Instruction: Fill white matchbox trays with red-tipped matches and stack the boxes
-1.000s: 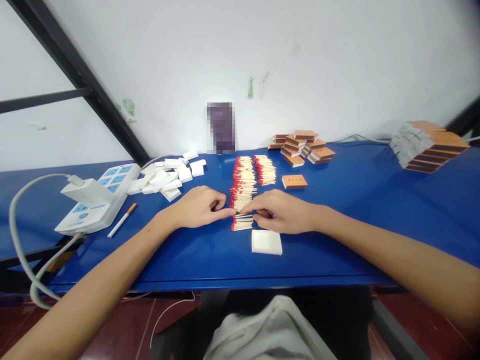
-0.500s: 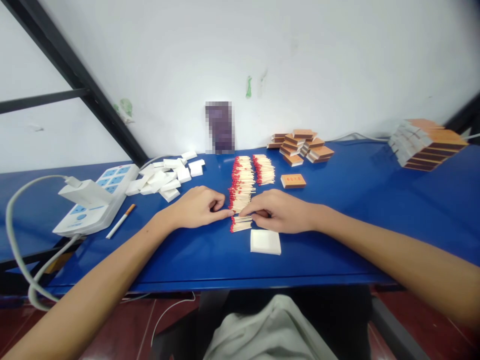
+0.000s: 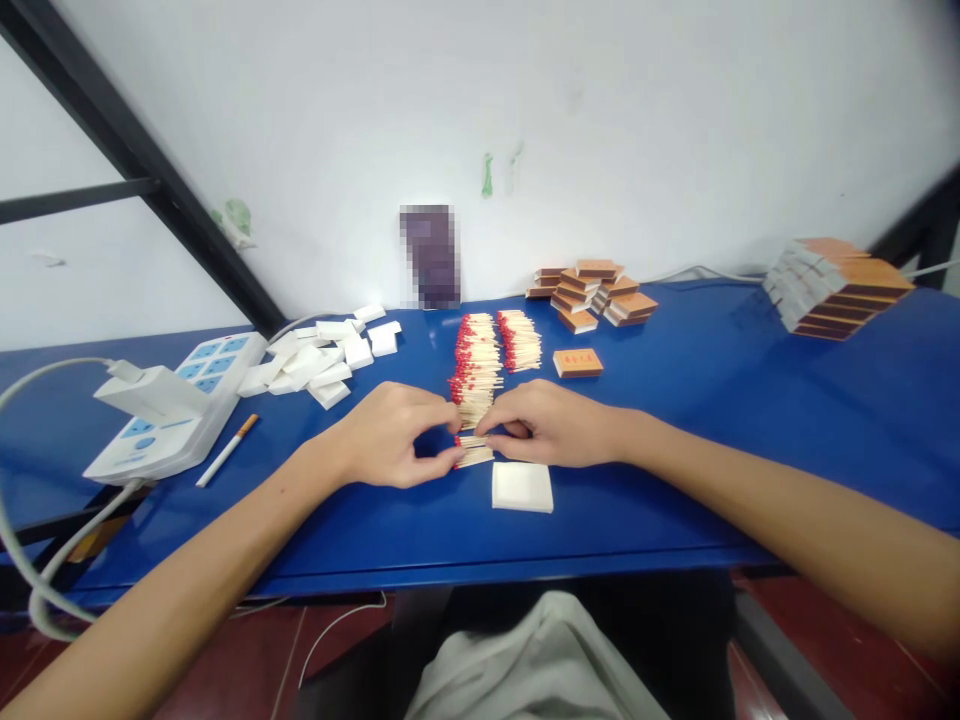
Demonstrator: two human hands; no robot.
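A small row of matches (image 3: 474, 452) lies on the blue table, red heads to the left. My left hand (image 3: 394, 435) has its thumb and index finger bent around the head end of this row. At the bare stick end, my right hand (image 3: 547, 425) closes its thumb and index finger on the same row. Just beyond my fingertips spreads a long pile of loose matches (image 3: 478, 360), with a shorter pile (image 3: 520, 342) beside it. A white open matchbox tray (image 3: 523, 487) sits in front of my right hand.
White matchbox trays (image 3: 307, 360) lie heaped at left, near a power strip (image 3: 184, 415) and a cigarette (image 3: 227, 451). One orange matchbox (image 3: 577, 362) lies before a stack of matchboxes (image 3: 592, 295). A bigger matchbox block (image 3: 840, 288) stands far right. A pixelated dark object (image 3: 433, 257) leans on the wall.
My left thumb and index finger have parted and come around the heads of the small row. My right thumb has moved onto its stick ends. The view has shifted slightly.
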